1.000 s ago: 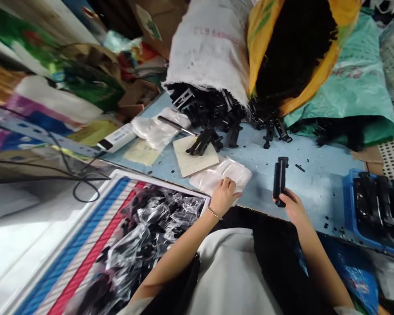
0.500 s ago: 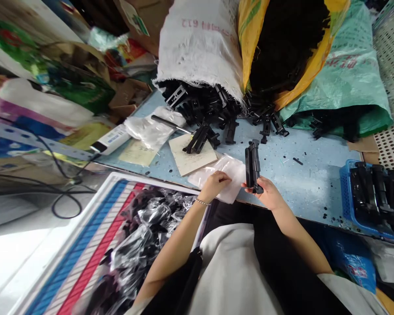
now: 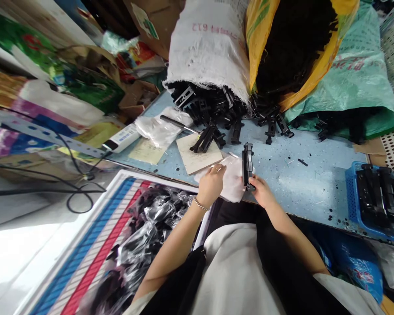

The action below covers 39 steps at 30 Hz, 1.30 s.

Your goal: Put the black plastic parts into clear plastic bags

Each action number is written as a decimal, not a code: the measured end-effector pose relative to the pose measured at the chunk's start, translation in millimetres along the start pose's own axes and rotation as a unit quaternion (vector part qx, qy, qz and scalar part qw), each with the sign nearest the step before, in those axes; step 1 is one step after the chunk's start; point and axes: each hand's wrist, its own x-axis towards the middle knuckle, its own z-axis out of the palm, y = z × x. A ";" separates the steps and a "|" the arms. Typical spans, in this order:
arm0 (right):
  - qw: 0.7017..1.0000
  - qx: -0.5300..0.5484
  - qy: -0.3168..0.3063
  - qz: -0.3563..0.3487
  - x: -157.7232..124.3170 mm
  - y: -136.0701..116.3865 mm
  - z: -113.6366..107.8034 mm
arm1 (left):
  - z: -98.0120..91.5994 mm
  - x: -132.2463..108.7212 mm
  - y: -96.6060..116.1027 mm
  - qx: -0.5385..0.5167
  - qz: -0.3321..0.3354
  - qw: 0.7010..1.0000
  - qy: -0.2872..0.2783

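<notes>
In the head view, a long black plastic part [image 3: 247, 164] stands nearly upright in my right hand [image 3: 262, 191], whose fingers grip its lower end. Under it lies a stack of clear, whitish plastic bags [image 3: 232, 181] at the table's front edge. My left hand [image 3: 212, 183], with a beaded bracelet at the wrist, rests at the left side of that stack. Its fingers are bent and pinched together at a plastic bag; the fingertips are partly hidden. Just beyond sits a square board [image 3: 187, 155] with several black parts [image 3: 204, 138] and a screwdriver-like tool [image 3: 179, 124] by it.
A white sack [image 3: 210, 48], a yellow sack [image 3: 259, 43] and a green sack [image 3: 354, 87] spill black parts onto the blue table [image 3: 298, 188]. On the right stands a blue basket [image 3: 351, 192] of black parts. Bagged parts [image 3: 151, 232] fill a container below left.
My left hand has moved up and left over the bags. The black part in my right hand has turned and shifted slightly left, closer to the bags. The whole view has shifted a little.
</notes>
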 end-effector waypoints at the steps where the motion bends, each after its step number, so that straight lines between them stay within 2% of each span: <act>1: 1.000 -0.005 -0.013 0.003 -6.7 -4.0 -1.5 | 0.9 2.7 -2.0 -0.025 -0.001 1.000 0.013; 4: 0.998 -0.018 -0.052 0.024 -31.7 -17.8 -9.0 | 4.4 4.9 -7.8 -0.058 0.010 0.998 0.032; 8: 0.991 0.000 -0.114 0.074 -61.7 -23.8 -21.0 | 11.0 3.1 -10.5 -0.049 0.028 0.998 0.008; 11: 0.961 0.066 -0.182 0.198 -70.6 -10.3 -24.3 | 16.1 5.8 -13.0 -0.101 0.056 0.993 0.025; 13: 0.932 0.126 -0.197 0.278 -67.6 3.6 -22.2 | 18.3 6.2 -16.2 -0.127 0.079 0.988 0.038; 15: 0.914 0.174 -0.199 0.308 -57.1 15.6 -17.3 | 19.9 1.6 -17.8 -0.127 0.101 0.986 0.040; 17: 0.915 0.188 -0.201 0.294 -41.4 22.6 -10.5 | 21.9 -9.3 -14.5 -0.113 0.130 0.984 0.033; 18: 0.929 0.171 -0.190 0.269 -32.8 24.0 -6.7 | 23.2 -16.6 -10.5 -0.110 0.152 0.982 0.026; 22: 0.988 0.024 -0.079 0.133 -8.6 21.7 8.0 | 30.2 -43.8 13.7 -0.165 0.228 0.960 -0.006; 24: 0.994 -0.077 -0.039 0.069 -7.2 19.9 12.6 | 33.2 -50.0 22.8 -0.200 0.240 0.950 -0.005; 27: 0.981 -0.196 -0.003 0.009 -14.1 19.2 12.8 | 34.9 -51.3 25.7 -0.226 0.215 0.950 0.012; 29: 0.980 -0.201 0.012 0.013 -19.4 19.8 9.2 | 33.8 -50.4 22.5 -0.206 0.155 0.966 0.022; 31: 0.983 -0.181 0.025 0.025 -23.0 20.2 5.1 | 31.5 -48.9 18.3 -0.137 0.089 0.986 0.016; 34: 0.992 -0.115 0.032 0.048 -25.5 18.1 1.8 | 26.9 -45.9 15.4 -0.028 0.036 0.999 -0.013; 36: 0.996 -0.043 0.026 0.079 -25.8 14.8 1.3 | 22.4 -44.4 17.2 -0.027 0.035 0.999 -0.011; 39: 0.991 0.034 0.013 0.126 -25.3 11.3 0.2 | 12.0 -45.2 23.4 -0.149 0.101 0.984 -0.003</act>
